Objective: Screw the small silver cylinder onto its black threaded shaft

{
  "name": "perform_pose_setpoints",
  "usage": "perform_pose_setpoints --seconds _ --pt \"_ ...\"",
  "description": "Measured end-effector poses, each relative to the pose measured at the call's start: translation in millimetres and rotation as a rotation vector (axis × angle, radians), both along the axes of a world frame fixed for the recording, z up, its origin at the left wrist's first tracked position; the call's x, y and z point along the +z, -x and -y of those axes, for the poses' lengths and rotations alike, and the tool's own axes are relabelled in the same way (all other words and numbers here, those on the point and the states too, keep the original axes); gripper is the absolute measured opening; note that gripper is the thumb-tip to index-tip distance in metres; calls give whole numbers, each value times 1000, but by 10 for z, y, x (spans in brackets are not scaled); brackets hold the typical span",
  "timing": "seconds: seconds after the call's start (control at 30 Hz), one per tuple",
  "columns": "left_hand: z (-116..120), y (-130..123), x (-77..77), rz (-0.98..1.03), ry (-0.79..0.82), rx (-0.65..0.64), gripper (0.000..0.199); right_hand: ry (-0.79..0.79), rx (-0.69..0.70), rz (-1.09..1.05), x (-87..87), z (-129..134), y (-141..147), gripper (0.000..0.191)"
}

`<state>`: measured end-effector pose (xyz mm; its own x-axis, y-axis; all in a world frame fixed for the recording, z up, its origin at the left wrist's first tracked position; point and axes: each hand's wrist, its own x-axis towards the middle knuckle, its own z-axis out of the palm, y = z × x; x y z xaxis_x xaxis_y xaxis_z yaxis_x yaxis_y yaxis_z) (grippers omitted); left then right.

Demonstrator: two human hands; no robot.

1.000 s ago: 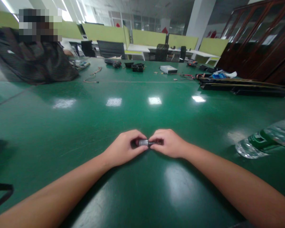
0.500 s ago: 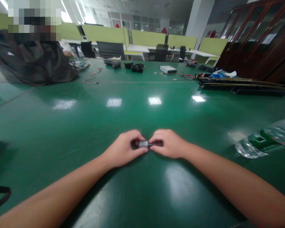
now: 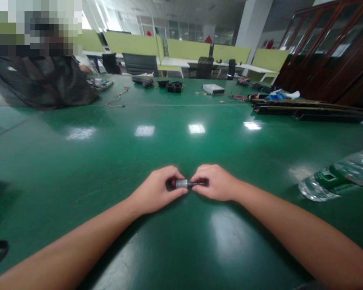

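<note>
Just above the green tabletop, my left hand (image 3: 155,189) is closed round a small grey metal cylinder (image 3: 182,184) that looks like a small motor, thumb and forefinger on its sides. A dark, thin threaded shaft (image 3: 197,183) sticks out of its right end. The thumb and fingers of my right hand (image 3: 218,182) pinch this shaft close to the cylinder. The piece lies level between both hands. Its left end is in shadow within my left hand's grip, and the far tip of the shaft is partly hidden by my right hand.
A water bottle (image 3: 335,177) lies on its side at the right. Long black strips (image 3: 314,110) are at the back right. Along the far side stand a white box (image 3: 213,89), black parts (image 3: 174,86) and a cable (image 3: 116,100). A big dark bag (image 3: 48,82) is far left, before a person.
A little more of the dark shaft shows between the cylinder and my right fingertips. Both hands keep their grip, and the view has shifted slightly.
</note>
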<state>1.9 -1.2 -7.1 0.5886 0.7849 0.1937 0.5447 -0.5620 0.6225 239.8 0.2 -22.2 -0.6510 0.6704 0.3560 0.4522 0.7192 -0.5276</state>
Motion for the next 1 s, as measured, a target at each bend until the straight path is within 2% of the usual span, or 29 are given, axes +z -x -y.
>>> perform_pose_setpoints --seconds 1.0 --pt "3 4 -18 -8 2 3 19 13 -46 57 31 23 -44 10"
